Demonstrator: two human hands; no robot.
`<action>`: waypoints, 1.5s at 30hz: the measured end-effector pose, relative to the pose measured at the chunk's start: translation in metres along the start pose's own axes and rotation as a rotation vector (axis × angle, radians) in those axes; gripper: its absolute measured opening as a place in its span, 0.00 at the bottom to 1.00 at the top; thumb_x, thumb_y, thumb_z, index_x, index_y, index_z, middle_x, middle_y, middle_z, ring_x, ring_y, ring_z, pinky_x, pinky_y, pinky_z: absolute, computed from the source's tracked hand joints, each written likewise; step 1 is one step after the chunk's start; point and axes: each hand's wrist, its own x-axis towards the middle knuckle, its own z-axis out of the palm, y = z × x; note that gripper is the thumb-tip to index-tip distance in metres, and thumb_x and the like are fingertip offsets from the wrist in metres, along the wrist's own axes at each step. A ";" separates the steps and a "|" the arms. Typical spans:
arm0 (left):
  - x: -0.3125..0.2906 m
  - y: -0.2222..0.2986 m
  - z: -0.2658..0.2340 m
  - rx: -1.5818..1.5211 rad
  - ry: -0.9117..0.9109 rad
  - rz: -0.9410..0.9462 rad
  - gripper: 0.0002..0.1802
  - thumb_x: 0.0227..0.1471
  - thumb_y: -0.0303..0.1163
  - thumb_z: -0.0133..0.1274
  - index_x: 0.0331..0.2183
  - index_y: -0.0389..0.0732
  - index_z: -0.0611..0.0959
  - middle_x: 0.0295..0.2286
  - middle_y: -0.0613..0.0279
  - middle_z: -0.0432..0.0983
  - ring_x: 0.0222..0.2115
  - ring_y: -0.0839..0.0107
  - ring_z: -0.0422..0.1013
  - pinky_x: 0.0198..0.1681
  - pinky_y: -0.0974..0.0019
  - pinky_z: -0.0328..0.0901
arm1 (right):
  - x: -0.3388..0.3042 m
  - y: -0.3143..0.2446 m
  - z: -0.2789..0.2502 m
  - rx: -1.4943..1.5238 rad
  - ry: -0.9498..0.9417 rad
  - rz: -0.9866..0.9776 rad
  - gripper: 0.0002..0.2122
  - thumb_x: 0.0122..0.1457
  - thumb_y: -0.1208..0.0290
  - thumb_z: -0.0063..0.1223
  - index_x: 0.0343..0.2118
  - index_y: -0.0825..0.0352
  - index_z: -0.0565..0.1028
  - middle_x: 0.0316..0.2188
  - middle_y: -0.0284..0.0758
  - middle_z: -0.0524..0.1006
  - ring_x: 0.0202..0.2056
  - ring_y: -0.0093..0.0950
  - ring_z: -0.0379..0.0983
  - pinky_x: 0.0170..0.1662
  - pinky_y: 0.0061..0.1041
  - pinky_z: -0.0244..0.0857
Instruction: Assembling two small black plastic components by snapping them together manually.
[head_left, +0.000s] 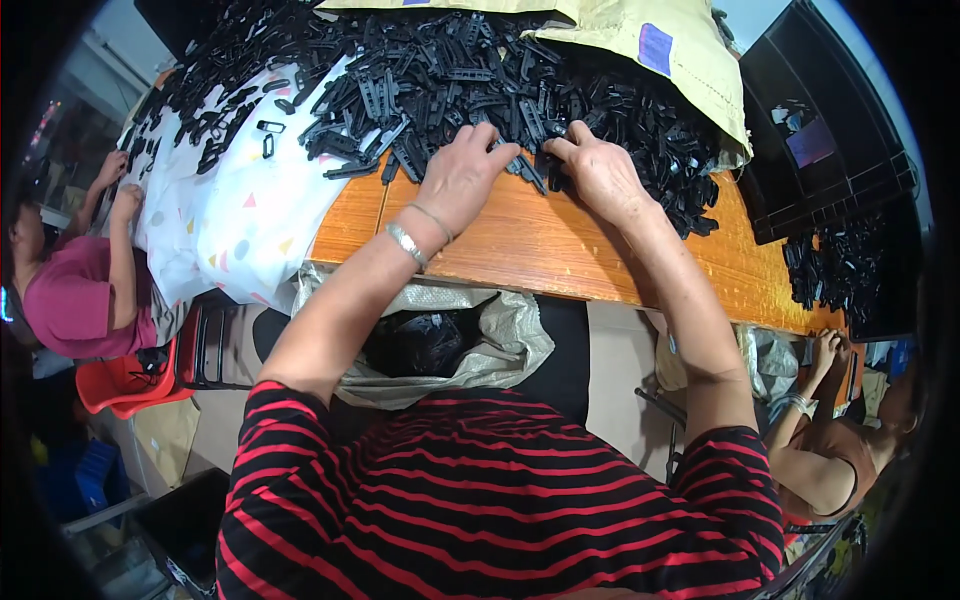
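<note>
A big heap of black plastic pieces (400, 95), mostly long slotted strips, covers the far part of the wooden table. At its near edge my left hand (466, 172) rests with fingers curled down among the strips. The thumb tip lies beside one slanting black strip (527, 170). Just to the right, my right hand (600, 175) also reaches into the heap, fingers bent, thumb and index close together by small dark pieces. What lies between the fingertips of either hand is hidden against the black heap.
An open tan paper sack (690, 75) lies over the heap at the back right. White patterned sheeting (245, 210) hangs over the table's left side. A woven sack (515, 345) sits below the front edge. Black crates (830, 130) stand right. People work at both sides.
</note>
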 end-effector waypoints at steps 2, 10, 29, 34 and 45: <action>0.008 -0.007 0.005 0.037 -0.010 0.036 0.13 0.48 0.27 0.51 0.39 0.45 0.80 0.36 0.61 0.69 0.40 0.62 0.69 0.37 0.63 0.69 | 0.001 0.000 -0.009 -0.021 -0.086 0.008 0.15 0.49 0.81 0.55 0.41 0.64 0.74 0.39 0.40 0.70 0.32 0.44 0.74 0.34 0.38 0.69; 0.007 -0.009 -0.004 0.053 -0.006 0.115 0.09 0.43 0.28 0.57 0.31 0.41 0.77 0.29 0.61 0.68 0.34 0.64 0.69 0.33 0.64 0.69 | -0.009 0.009 -0.012 0.262 -0.029 0.009 0.15 0.44 0.79 0.64 0.36 0.66 0.71 0.32 0.39 0.72 0.33 0.41 0.73 0.36 0.36 0.68; -0.031 0.012 -0.002 -0.908 0.030 -0.512 0.14 0.54 0.25 0.56 0.43 0.31 0.79 0.29 0.64 0.76 0.28 0.80 0.73 0.31 0.75 0.68 | -0.013 0.007 0.005 0.332 0.317 0.085 0.13 0.60 0.75 0.54 0.48 0.64 0.74 0.38 0.37 0.77 0.32 0.27 0.74 0.36 0.25 0.71; -0.036 0.016 -0.009 -1.073 -0.058 -0.600 0.14 0.56 0.25 0.54 0.45 0.32 0.79 0.30 0.65 0.77 0.27 0.82 0.72 0.31 0.78 0.68 | -0.010 -0.028 -0.017 1.046 0.169 0.487 0.09 0.61 0.77 0.52 0.44 0.70 0.75 0.32 0.30 0.74 0.26 0.17 0.71 0.30 0.16 0.68; -0.046 0.038 -0.015 -1.520 -0.027 -0.674 0.16 0.57 0.25 0.52 0.48 0.34 0.77 0.35 0.65 0.78 0.32 0.81 0.74 0.35 0.78 0.70 | -0.044 -0.091 0.012 1.154 0.360 0.430 0.04 0.60 0.75 0.56 0.33 0.70 0.75 0.23 0.31 0.77 0.21 0.18 0.70 0.24 0.16 0.63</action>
